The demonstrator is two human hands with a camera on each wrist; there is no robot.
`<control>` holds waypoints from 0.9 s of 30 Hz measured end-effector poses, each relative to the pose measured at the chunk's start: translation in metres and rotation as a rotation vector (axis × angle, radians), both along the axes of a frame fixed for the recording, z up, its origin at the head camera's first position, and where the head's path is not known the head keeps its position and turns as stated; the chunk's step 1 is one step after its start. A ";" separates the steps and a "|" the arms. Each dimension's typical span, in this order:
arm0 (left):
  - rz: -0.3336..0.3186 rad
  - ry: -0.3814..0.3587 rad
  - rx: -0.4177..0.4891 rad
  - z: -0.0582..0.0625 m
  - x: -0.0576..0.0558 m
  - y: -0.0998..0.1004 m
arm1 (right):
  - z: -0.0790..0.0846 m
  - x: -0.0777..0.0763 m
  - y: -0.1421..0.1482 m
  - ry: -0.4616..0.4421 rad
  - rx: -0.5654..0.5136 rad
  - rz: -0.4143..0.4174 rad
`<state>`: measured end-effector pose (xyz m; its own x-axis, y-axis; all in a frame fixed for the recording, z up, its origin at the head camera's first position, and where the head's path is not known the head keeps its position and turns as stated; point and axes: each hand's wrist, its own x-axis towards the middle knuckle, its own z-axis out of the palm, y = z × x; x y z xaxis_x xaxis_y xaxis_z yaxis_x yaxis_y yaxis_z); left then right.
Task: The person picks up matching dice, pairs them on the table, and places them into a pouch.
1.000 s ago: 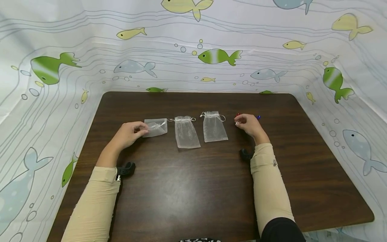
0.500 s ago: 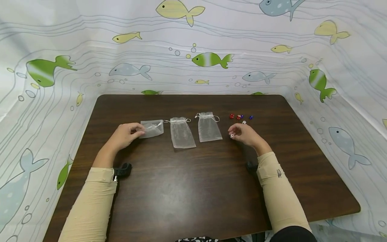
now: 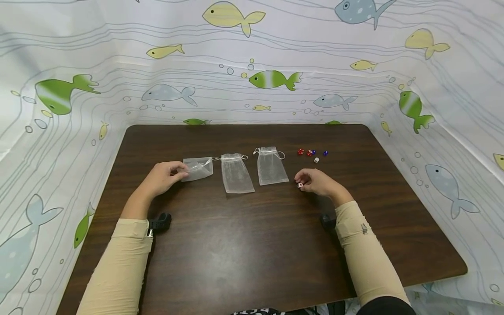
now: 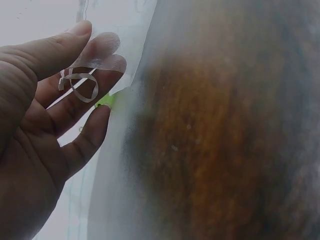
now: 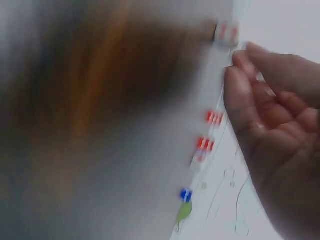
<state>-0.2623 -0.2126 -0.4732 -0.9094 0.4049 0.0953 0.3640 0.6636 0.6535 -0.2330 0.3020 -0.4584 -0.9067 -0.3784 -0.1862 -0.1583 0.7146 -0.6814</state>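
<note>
A sheer white drawstring organza bag [image 3: 201, 168] lies at the left, partly folded. My left hand [image 3: 163, 178] pinches its near-left edge; in the left wrist view the bag's ribbon [image 4: 90, 86] loops in front of the fingers. To the right, my right hand [image 3: 316, 182] has its thumb and fingertips together at a white die [image 3: 300, 186] and is low over the table. In the right wrist view that white die [image 5: 227, 34] with red pips shows just off the fingertips, blurred, so the contact is unclear there.
Two more organza bags, a middle one [image 3: 237, 175] and a right one [image 3: 272, 167], lie flat between the hands. Beyond my right hand are a red die [image 3: 301, 152], another red die [image 3: 309, 153], blue dice [image 3: 325, 153] and a white die [image 3: 316, 160]. A fish-print curtain [image 3: 220, 100] surrounds the brown table [image 3: 236, 245].
My right hand has come toward me and slightly left from the group of dice, and the white die has moved along with it. The left hand stays on its bag.
</note>
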 end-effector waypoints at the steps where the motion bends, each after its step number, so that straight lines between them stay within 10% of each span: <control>1: -0.002 0.001 0.002 0.000 0.000 0.000 | 0.002 -0.001 0.004 0.014 0.001 -0.013; 12: 0.008 -0.011 -0.003 -0.001 0.000 -0.001 | 0.012 -0.043 0.050 0.058 0.010 -0.406; 27: 0.019 -0.022 -0.005 -0.002 0.001 0.000 | 0.001 -0.065 0.048 0.012 0.112 -0.359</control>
<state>-0.2609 -0.2129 -0.4749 -0.9188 0.3879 0.0731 0.3368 0.6738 0.6577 -0.2980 0.3497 -0.4572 -0.9803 -0.0140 -0.1969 0.1082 0.7959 -0.5957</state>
